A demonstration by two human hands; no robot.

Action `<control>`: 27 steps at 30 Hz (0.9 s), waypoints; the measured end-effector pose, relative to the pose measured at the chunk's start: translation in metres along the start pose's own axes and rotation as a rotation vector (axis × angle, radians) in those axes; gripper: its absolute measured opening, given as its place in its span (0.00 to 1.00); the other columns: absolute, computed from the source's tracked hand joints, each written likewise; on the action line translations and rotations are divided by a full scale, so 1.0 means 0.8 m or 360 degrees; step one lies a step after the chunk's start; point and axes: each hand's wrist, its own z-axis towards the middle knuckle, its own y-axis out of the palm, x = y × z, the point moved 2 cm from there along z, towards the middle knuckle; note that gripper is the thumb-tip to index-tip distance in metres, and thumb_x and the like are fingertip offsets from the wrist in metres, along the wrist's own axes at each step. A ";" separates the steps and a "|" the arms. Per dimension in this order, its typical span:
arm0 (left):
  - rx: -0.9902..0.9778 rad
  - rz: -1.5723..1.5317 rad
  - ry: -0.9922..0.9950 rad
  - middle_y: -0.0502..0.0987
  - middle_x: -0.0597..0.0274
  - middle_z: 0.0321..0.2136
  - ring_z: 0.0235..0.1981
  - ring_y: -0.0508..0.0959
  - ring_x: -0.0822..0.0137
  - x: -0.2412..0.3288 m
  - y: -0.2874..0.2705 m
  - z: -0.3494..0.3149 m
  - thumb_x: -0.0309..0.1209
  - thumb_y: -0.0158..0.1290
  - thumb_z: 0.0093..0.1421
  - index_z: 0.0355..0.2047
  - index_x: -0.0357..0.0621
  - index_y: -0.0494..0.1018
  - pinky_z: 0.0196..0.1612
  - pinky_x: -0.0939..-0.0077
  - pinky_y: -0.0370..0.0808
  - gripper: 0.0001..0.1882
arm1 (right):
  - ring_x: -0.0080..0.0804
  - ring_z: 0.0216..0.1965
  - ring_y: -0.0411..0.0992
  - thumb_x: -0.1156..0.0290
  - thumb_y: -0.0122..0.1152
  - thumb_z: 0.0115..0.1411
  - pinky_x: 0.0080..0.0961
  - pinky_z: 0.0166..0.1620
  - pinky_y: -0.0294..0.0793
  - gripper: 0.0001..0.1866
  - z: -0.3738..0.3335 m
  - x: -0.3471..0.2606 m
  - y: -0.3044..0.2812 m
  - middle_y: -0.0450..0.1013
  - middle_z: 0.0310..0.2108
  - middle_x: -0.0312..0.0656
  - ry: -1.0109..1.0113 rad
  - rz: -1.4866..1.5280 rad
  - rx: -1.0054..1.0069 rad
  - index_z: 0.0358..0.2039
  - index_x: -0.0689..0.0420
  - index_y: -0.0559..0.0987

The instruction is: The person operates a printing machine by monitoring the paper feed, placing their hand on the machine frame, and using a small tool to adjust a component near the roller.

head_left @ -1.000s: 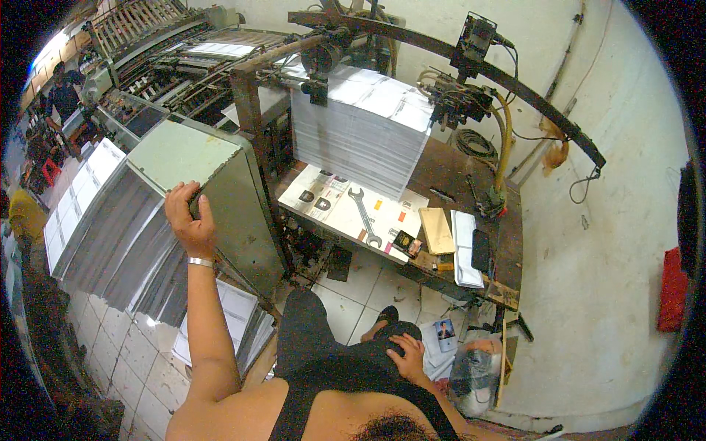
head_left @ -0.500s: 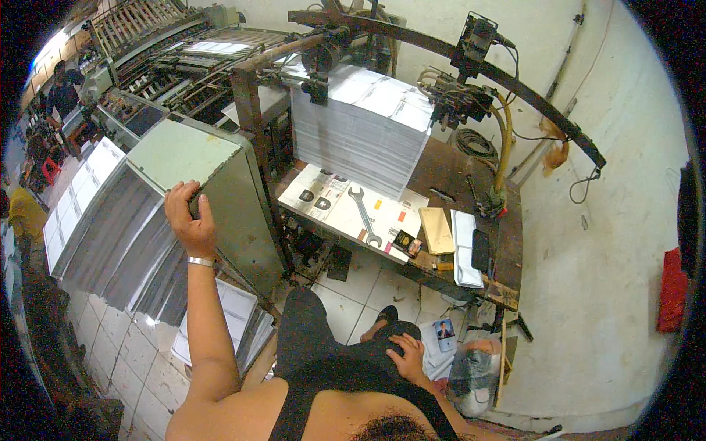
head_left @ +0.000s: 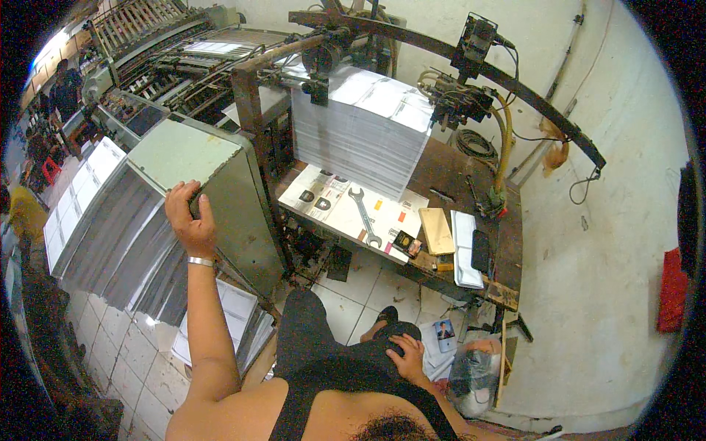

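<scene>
My left hand (head_left: 193,219) lies on the front edge of a pale green metal cabinet (head_left: 186,152), its fingers stretched over the top and holding nothing. A silver band circles that wrist. Just left of the cabinet stands a tall stack of printed sheets (head_left: 121,231). My right hand (head_left: 407,358) rests on my dark-clad thigh, fingers apart, with nothing in it. Ahead, another tall paper stack (head_left: 357,140) stands under the machine's frame. In front of that stack, a large open-ended spanner (head_left: 365,218) lies on a printed sheet (head_left: 327,198).
On the dark table (head_left: 471,165) are a gold box (head_left: 437,231), folded white paper (head_left: 464,250), a black phone-like slab (head_left: 480,250) and coiled cable (head_left: 476,145). A curved metal bar (head_left: 544,92) arches overhead. A clear plastic bag (head_left: 474,375) sits at lower right. Another person (head_left: 66,92) stands far left.
Both my hands stay where they were. At the far left, the other person has shifted position slightly.
</scene>
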 end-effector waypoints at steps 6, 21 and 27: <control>-0.0001 -0.0001 0.0015 0.81 0.58 0.44 0.55 0.76 0.51 -0.002 -0.002 0.000 0.26 0.57 0.58 0.45 0.45 0.78 0.67 0.49 0.61 0.13 | 0.40 0.68 0.62 0.51 0.66 0.60 0.50 0.70 0.44 0.24 0.000 0.000 0.001 0.76 0.58 0.37 0.0017 -0.0003 -0.0012 0.55 0.45 0.81; 0.0001 0.0007 -0.0011 0.81 0.58 0.44 0.56 0.76 0.51 0.000 -0.001 0.000 0.27 0.57 0.59 0.44 0.45 0.78 0.67 0.49 0.61 0.12 | 0.40 0.68 0.62 0.50 0.65 0.60 0.50 0.69 0.44 0.24 0.000 0.006 0.005 0.76 0.57 0.36 -0.0012 -0.0025 0.0014 0.55 0.45 0.82; 0.0002 0.0002 -0.0003 0.82 0.58 0.43 0.55 0.76 0.51 0.001 -0.001 0.001 0.27 0.57 0.59 0.44 0.44 0.78 0.67 0.50 0.61 0.11 | 0.40 0.68 0.62 0.50 0.65 0.59 0.48 0.69 0.45 0.24 0.000 0.003 0.003 0.76 0.57 0.36 -0.0012 -0.0023 0.0018 0.54 0.46 0.82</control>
